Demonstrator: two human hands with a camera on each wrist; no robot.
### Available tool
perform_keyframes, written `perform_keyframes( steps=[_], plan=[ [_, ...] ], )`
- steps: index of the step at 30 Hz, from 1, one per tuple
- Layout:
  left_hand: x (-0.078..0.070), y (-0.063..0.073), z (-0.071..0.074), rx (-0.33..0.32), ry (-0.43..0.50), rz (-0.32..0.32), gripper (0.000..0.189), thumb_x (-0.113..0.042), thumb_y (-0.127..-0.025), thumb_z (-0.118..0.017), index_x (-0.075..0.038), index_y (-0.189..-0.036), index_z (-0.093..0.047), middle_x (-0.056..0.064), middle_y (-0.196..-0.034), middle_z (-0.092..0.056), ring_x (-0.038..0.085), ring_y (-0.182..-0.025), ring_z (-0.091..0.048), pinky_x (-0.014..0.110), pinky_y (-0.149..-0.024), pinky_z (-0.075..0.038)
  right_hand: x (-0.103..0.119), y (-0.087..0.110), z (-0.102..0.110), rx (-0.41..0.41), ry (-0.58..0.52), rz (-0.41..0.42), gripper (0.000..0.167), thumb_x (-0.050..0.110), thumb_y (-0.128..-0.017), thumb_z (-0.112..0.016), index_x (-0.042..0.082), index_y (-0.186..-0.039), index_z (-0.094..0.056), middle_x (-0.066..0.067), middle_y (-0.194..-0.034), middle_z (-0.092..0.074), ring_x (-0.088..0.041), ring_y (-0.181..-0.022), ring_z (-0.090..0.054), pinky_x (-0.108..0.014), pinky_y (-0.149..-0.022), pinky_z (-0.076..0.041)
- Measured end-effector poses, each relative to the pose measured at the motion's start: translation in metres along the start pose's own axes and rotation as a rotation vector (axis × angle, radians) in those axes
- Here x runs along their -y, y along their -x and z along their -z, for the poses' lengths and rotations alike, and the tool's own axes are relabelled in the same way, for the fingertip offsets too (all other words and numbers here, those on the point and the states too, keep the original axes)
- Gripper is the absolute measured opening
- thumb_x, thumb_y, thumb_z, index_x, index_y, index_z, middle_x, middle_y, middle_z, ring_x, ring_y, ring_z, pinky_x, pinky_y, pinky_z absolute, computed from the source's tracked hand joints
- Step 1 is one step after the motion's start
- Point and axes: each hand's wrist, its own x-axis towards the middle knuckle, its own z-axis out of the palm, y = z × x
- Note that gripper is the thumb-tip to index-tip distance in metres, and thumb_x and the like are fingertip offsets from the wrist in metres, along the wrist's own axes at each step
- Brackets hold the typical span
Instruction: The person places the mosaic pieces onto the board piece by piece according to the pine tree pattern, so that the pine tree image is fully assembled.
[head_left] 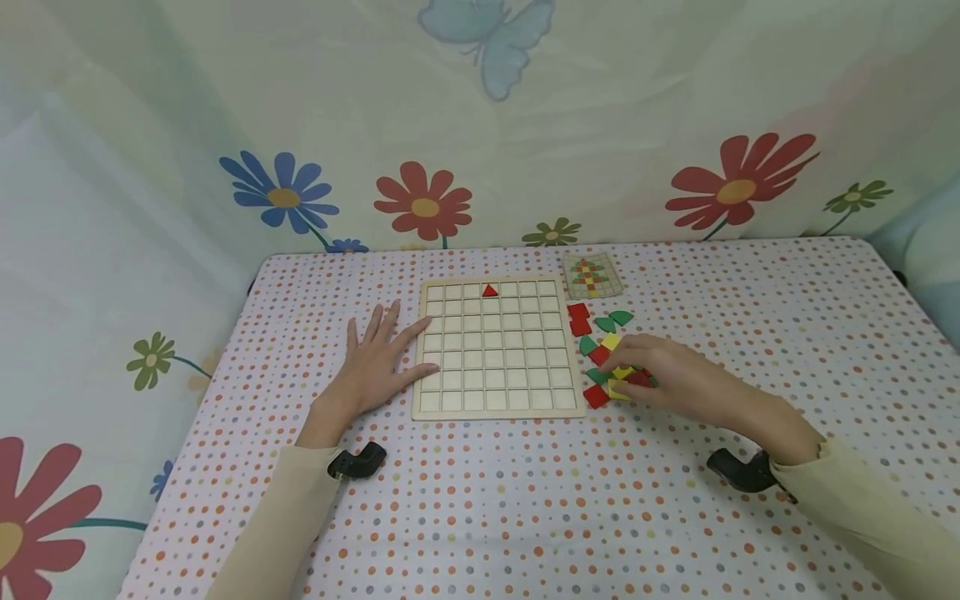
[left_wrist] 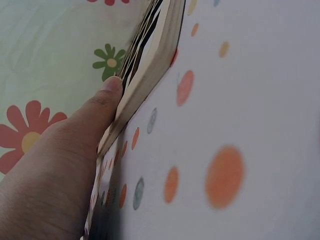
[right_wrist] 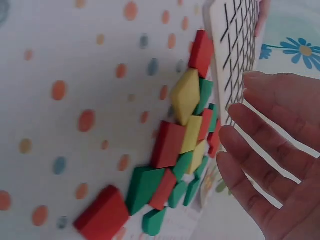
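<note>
A square wooden grid board (head_left: 497, 348) lies on the table, with one red triangle (head_left: 490, 291) in its top row. My left hand (head_left: 371, 367) is spread flat, its thumb and a finger resting on the board's left edge; the left wrist view shows the thumb (left_wrist: 97, 107) against the rim. My right hand (head_left: 663, 375) hovers over a loose pile of red, yellow and green pieces to the right of the board. In the right wrist view this hand (right_wrist: 280, 140) has relaxed fingers with nothing between them, and the pieces, among them a yellow square (right_wrist: 186, 96), lie beside it.
A pattern card (head_left: 592, 277) showing a coloured tree lies beyond the pile, by the board's top right corner. Two red pieces (head_left: 579, 320) and green quarter-round pieces (head_left: 620, 318) sit below it. A dotted cloth (head_left: 480, 508) covers the table; a flowered curtain (head_left: 585, 125) hangs behind.
</note>
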Motion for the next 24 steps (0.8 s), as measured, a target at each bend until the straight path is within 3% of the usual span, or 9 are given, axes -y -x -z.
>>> perform_keyframes(
  steps=[6,12,20,24],
  plan=[
    [0.000,0.000,-0.001,-0.002,-0.002,0.001,0.082,-0.068,-0.098,-0.056,-0.032,-0.167,-0.030,0.014,-0.176,-0.002,0.038,-0.161,0.006,0.071,-0.120,0.011,-0.004,0.004,-0.008,-0.014,-0.027,0.019,0.029,0.006,-0.083,-0.088,0.010,-0.110,-0.079,-0.001,-0.110,-0.071,-0.025,-0.106,-0.064,-0.047,-0.089,-0.060],
    [0.000,0.002,-0.002,-0.011,0.002,0.001,0.082,-0.068,-0.098,-0.057,-0.033,-0.166,-0.031,0.014,-0.176,-0.003,0.038,-0.161,0.006,0.071,-0.120,0.011,-0.002,0.000,-0.013,0.017,-0.035,0.060,0.028,0.009,-0.086,-0.087,0.010,-0.113,-0.079,0.001,-0.112,-0.069,-0.019,-0.098,-0.060,-0.035,-0.078,-0.056],
    [0.000,0.002,-0.002,-0.017,0.009,-0.011,0.082,-0.066,-0.097,-0.059,-0.033,-0.166,-0.030,0.015,-0.176,-0.003,0.039,-0.161,0.006,0.072,-0.120,0.011,-0.010,-0.004,0.002,-0.078,-0.021,0.057,0.028,0.004,-0.084,-0.087,0.008,-0.110,-0.080,-0.003,-0.109,-0.072,-0.025,-0.102,-0.067,-0.045,-0.085,-0.061],
    [-0.001,0.002,0.000,-0.013,0.005,-0.003,0.082,-0.065,-0.097,-0.060,-0.032,-0.166,-0.031,0.015,-0.176,-0.004,0.039,-0.161,0.006,0.071,-0.120,0.011,-0.015,-0.013,-0.001,-0.010,-0.038,0.082,0.023,0.005,-0.085,-0.086,0.007,-0.108,-0.081,-0.003,-0.109,-0.073,-0.025,-0.102,-0.067,-0.043,-0.084,-0.060]
  ],
)
